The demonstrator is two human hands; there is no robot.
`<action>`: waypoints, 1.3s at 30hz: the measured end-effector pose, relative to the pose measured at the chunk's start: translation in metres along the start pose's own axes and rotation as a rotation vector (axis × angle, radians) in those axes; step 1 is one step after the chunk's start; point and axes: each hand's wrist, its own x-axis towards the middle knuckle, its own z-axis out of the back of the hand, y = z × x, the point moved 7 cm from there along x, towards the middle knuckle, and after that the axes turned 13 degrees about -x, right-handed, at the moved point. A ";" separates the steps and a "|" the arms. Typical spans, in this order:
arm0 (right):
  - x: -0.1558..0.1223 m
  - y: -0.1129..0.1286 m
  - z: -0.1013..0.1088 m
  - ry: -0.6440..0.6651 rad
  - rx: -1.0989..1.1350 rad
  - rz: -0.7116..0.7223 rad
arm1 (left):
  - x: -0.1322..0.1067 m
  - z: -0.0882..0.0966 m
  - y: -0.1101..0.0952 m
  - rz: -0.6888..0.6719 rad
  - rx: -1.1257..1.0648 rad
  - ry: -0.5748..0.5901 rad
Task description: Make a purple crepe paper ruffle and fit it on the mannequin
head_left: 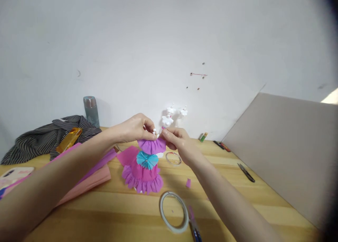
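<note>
A gathered purple crepe paper ruffle (151, 147) is pinched at its upper edge by both hands. My left hand (136, 129) has thumb and fingers closed on the left part, beside small white beads. My right hand (179, 141) grips the right end between thumb and finger. Just below stands a paper dress (144, 173) in magenta, with a frilled purple hem and a pleated blue paper bow (147, 160) on its front. White cloud-shaped ornaments (167, 121) show behind my hands. What carries the ruffle inside is hidden.
A tape roll (161, 208) lies in front, touching a dark-handled cutting tool (195, 231). Another black-handled cutter (246, 172) is at right. Pink paper (87, 184), striped cloth (31, 141), a flask (91, 112) and a phone (16, 175) sit left. A thin ring (173, 158) lies mid-table.
</note>
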 end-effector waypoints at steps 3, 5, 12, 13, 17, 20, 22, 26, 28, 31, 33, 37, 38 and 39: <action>0.000 0.005 0.002 -0.011 -0.063 0.072 | -0.001 -0.002 -0.001 0.003 0.021 0.024; -0.001 0.009 0.002 -0.011 -0.114 0.120 | -0.002 -0.002 -0.003 0.001 0.034 0.030; -0.003 0.015 0.000 -0.007 -0.305 0.204 | -0.004 -0.002 -0.005 -0.010 0.006 0.048; -0.003 0.015 0.000 -0.013 -0.332 0.205 | -0.004 -0.002 -0.005 -0.018 0.008 0.050; -0.003 0.016 -0.001 -0.028 -0.395 0.176 | -0.004 -0.001 -0.004 -0.030 0.020 0.051; -0.002 0.016 -0.004 -0.027 -0.429 0.157 | -0.004 -0.002 -0.005 -0.031 0.011 0.056; -0.001 0.013 -0.008 -0.001 -0.452 0.142 | -0.005 -0.002 -0.005 -0.033 0.009 0.059; 0.002 -0.001 -0.004 0.013 -0.379 0.054 | -0.008 -0.001 -0.006 -0.038 0.026 0.055; 0.000 -0.005 0.010 -0.097 -0.281 0.035 | -0.009 0.001 -0.006 -0.052 0.033 0.045; -0.009 -0.002 0.025 -0.219 -0.151 0.107 | -0.010 0.001 -0.006 -0.054 0.031 0.048; -0.016 0.003 0.022 -0.197 -0.124 0.172 | -0.011 0.001 -0.007 -0.050 0.029 0.054; -0.021 0.004 0.006 -0.107 -0.141 0.183 | -0.011 0.001 -0.008 -0.054 0.034 0.053; -0.019 0.002 0.003 -0.086 -0.121 0.166 | -0.011 0.001 -0.007 -0.053 0.037 0.054; -0.017 0.000 0.001 -0.069 -0.084 0.145 | -0.010 0.001 -0.007 -0.054 0.039 0.057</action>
